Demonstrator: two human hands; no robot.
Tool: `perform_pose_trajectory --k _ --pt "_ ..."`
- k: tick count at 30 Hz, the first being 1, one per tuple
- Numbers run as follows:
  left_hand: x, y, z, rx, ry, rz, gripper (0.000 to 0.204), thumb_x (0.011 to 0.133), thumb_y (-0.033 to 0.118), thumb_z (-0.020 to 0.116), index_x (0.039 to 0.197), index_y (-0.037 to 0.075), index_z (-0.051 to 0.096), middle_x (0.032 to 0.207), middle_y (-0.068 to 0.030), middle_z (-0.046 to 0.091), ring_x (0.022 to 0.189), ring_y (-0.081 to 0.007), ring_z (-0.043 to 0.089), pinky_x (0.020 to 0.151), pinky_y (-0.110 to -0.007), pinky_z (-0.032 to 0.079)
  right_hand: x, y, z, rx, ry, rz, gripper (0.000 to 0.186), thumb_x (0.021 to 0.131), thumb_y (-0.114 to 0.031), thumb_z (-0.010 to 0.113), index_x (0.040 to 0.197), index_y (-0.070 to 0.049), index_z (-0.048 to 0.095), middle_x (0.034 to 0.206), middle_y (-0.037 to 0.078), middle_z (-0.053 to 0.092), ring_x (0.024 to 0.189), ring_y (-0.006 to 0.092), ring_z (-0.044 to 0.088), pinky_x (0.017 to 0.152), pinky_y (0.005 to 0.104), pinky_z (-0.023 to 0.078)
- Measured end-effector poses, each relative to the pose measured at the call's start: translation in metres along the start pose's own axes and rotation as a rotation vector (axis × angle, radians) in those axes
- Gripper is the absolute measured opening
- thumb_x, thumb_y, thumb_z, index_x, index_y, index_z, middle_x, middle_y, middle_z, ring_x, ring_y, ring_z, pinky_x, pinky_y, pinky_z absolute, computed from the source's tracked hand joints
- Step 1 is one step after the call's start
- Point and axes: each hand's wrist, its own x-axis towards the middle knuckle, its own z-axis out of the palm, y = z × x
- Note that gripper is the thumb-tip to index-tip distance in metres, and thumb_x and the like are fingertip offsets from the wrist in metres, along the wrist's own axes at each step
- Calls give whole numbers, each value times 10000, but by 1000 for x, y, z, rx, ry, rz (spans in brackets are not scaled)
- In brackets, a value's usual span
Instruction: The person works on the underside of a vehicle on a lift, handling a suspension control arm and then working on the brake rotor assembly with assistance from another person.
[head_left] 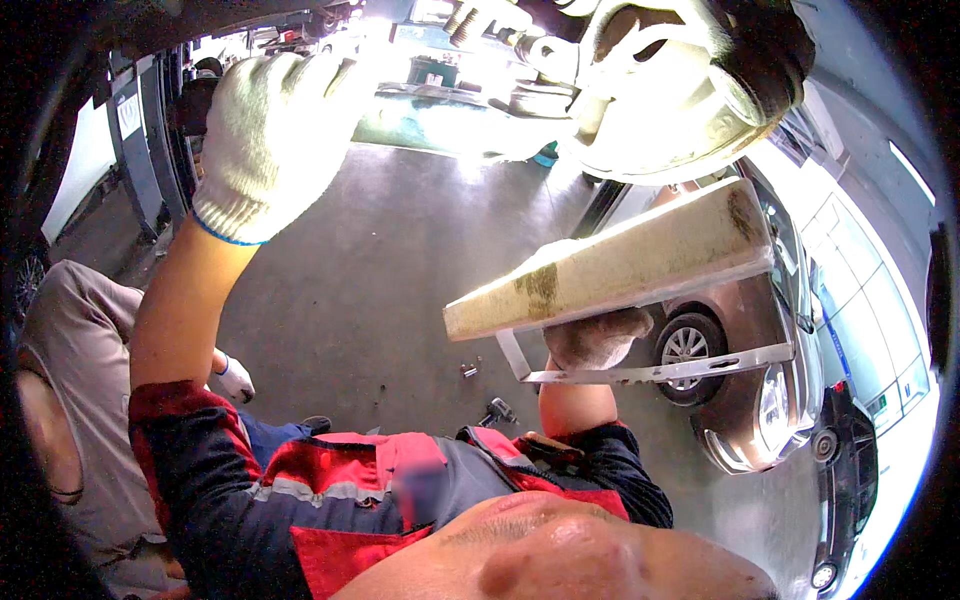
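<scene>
Grey workshop floor shows behind the long, pale panel, the landmark for this record. A bent metal strip runs along the panel's lower side. Right hand, in a soiled glove, is clamped on the panel at its underside; fingertips are hidden. Left hand, in a white glove, is raised to the panel's upper left, fingers curled; glare prevents telling whether it grips anything. Hands are well apart. Above the panel: a rounded metal part. Right of it: a bronze car.
</scene>
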Motion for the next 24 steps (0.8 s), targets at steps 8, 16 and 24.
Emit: perform_pose_trajectory --k 8,16,24 --pt "3 2 -2 -54 -32 -15 470 681 127 706 1141 96 613 1043 -83 632 930 -281 614 806 -423 496 -2 6 -8 -391 -32 -258 447 724 -236 854 1021 8 625 1045 150 705 879 232 707 799 356 558" --pt "5 -3 -4 0 -9 33 445 688 119 681 1128 86 625 987 -77 623 901 -274 610 808 -417 493 3 -8 -3 -590 -6 -336 381 737 -247 845 986 -2 691 965 137 732 835 232 723 759 316 558" --pt "6 -10 -7 1 -82 39 502 677 132 696 1170 91 611 1028 -77 621 911 -272 603 828 -428 483 3 -1 5 -565 -82 -305 374 750 -293 833 972 -17 712 944 83 740 816 189 713 744 321 559"
